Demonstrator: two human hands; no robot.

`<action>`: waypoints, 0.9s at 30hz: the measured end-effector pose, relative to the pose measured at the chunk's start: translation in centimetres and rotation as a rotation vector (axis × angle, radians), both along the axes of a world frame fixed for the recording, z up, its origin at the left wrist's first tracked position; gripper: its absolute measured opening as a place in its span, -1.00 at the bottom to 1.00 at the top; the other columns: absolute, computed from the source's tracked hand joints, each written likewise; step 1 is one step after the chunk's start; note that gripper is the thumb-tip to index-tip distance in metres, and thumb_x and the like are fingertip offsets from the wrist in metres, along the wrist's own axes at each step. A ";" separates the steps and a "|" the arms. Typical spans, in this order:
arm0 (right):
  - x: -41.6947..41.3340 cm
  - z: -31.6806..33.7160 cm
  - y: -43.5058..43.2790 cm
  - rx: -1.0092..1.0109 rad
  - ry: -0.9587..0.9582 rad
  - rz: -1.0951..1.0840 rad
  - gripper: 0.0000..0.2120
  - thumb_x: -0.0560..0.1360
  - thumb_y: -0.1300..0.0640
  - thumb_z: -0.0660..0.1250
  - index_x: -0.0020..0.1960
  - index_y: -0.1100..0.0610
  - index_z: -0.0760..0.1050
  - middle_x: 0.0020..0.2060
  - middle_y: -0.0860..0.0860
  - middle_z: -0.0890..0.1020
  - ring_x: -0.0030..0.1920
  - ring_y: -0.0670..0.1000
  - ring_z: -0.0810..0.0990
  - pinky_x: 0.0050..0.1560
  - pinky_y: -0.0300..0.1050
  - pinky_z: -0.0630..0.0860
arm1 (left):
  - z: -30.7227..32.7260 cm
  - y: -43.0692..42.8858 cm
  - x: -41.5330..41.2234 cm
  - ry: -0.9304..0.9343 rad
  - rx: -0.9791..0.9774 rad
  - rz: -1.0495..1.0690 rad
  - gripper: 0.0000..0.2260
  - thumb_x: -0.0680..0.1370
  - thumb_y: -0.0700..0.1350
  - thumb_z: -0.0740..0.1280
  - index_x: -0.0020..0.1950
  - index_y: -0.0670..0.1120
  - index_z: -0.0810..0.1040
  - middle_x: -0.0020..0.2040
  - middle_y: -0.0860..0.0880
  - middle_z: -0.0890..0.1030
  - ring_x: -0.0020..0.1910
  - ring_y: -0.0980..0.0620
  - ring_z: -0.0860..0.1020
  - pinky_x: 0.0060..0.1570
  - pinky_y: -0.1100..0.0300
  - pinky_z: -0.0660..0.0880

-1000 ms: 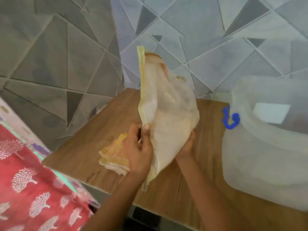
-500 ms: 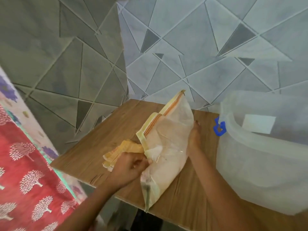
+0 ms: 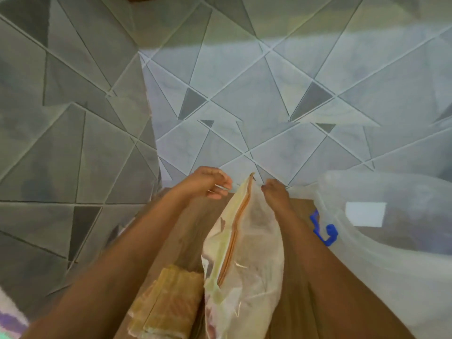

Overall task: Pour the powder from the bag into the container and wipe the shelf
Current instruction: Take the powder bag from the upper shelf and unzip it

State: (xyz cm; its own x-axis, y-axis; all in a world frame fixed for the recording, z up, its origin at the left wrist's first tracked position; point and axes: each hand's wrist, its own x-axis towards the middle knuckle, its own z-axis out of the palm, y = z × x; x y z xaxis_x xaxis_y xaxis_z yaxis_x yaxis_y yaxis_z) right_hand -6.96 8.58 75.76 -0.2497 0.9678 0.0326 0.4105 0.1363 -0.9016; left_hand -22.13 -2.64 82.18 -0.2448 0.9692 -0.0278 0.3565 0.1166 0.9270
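Note:
A clear zip bag (image 3: 247, 260) with an orange and yellow seal strip lies lengthwise on the wooden shelf (image 3: 193, 231), pale powder inside. My left hand (image 3: 210, 183) pinches the far left side of the bag's top edge. My right hand (image 3: 275, 194) grips the far right side of the same edge. A large translucent plastic container (image 3: 391, 253) with a blue latch (image 3: 326, 231) stands to the right of the bag, close to my right forearm. A folded yellow cloth (image 3: 168, 304) lies on the shelf to the left of the bag.
Grey tiled walls (image 3: 244, 106) with triangle patterns close the shelf at the back and left. A white label (image 3: 365, 214) shows on the container. Patterned fabric (image 3: 9, 319) shows at the bottom left corner.
The bag went from upright in both hands to lying flat on the shelf. Both hands moved to its far top edge, and my head moved closer over the shelf.

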 end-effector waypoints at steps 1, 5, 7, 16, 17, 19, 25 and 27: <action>-0.4 0.0 0.7 0.025 -0.044 0.008 -0.80 0.55 0.21 0.12 0.06 0.18 0.50 0.20 0.17 0.50 0.31 0.15 0.42 0.16 -0.13 0.34 | -0.1 1.4 0.2 -0.015 -0.007 0.008 -0.85 0.60 -0.19 0.20 -0.08 -0.14 0.55 -0.16 -0.05 0.60 -0.26 0.05 0.57 -0.36 0.36 0.52; -1.7 0.4 2.9 0.102 -0.120 0.029 -0.83 0.52 0.21 0.18 -0.01 0.10 0.53 0.03 0.05 0.60 0.20 0.05 0.50 0.06 -0.20 0.41 | -1.1 7.3 1.0 -0.073 -0.028 0.124 -0.88 0.55 -0.14 0.31 0.00 -0.18 0.53 -0.10 -0.16 0.56 -0.31 0.02 0.52 -0.34 0.28 0.53; -2.6 0.7 4.0 0.105 -0.175 0.064 -0.70 0.55 0.19 0.18 0.25 0.19 0.49 0.24 0.10 0.55 0.30 0.08 0.46 0.24 -0.16 0.36 | -1.7 10.1 1.2 -0.043 -0.062 0.168 -0.81 0.52 -0.07 0.36 -0.01 -0.20 0.53 -0.09 -0.17 0.58 -0.30 -0.03 0.56 -0.17 0.12 0.59; -3.7 -0.7 7.5 0.165 -0.118 0.066 -0.80 0.50 0.29 0.28 0.03 0.32 0.63 -0.10 0.15 0.64 -0.05 0.03 0.54 -0.08 -0.26 0.39 | -3.1 14.8 -0.2 0.177 -0.151 0.203 -0.75 0.45 -0.20 0.40 -0.39 -0.17 0.43 -0.46 -0.06 0.49 -0.77 0.20 0.40 -0.73 0.41 0.33; -3.5 -0.7 7.5 0.214 -0.127 0.057 -0.82 0.49 0.27 0.31 0.01 0.31 0.64 -0.12 0.13 0.65 -0.09 0.00 0.53 -0.13 -0.28 0.39 | -3.2 15.0 -0.2 0.196 -0.147 0.203 -0.75 0.45 -0.20 0.39 -0.40 -0.16 0.42 -0.46 -0.06 0.48 -0.79 0.20 0.38 -0.75 0.41 0.30; -3.4 -0.7 7.7 0.341 -0.218 0.030 -0.84 0.48 0.28 0.32 -0.04 0.28 0.66 -0.11 0.17 0.70 -0.12 0.03 0.59 -0.16 -0.25 0.39 | -3.6 15.3 -0.1 0.207 -0.138 0.219 -0.75 0.45 -0.19 0.38 -0.40 -0.16 0.43 -0.47 -0.06 0.50 -0.79 0.20 0.38 -0.70 0.39 0.35; -3.2 1.6 5.5 0.687 -0.693 0.034 -0.80 0.48 0.25 0.24 0.01 0.23 0.61 -0.01 0.15 0.63 0.02 0.16 0.58 -0.08 -0.11 0.42 | -4.2 16.1 -0.2 0.276 -0.107 0.273 -0.72 0.49 -0.12 0.37 -0.39 -0.13 0.40 -0.44 -0.04 0.52 -0.53 0.10 0.50 -0.54 0.34 0.35; -2.8 3.2 3.9 0.766 -0.858 0.155 -0.82 0.47 0.23 0.23 0.00 0.21 0.58 0.00 0.14 0.62 0.02 0.15 0.57 -0.05 -0.10 0.40 | -4.5 16.0 -0.3 0.316 -0.082 0.290 -0.71 0.49 -0.14 0.36 -0.40 -0.13 0.38 -0.33 -0.10 0.55 -0.34 -0.01 0.56 -0.40 0.27 0.41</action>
State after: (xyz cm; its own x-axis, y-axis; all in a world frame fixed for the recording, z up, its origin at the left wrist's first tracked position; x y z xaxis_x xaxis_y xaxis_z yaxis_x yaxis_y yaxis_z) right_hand -9.76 12.45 78.92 -0.5876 0.7249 0.3594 0.7780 0.6283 0.0048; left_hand -22.44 13.34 77.69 -0.5153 0.8568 0.0182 0.5626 0.3221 0.7614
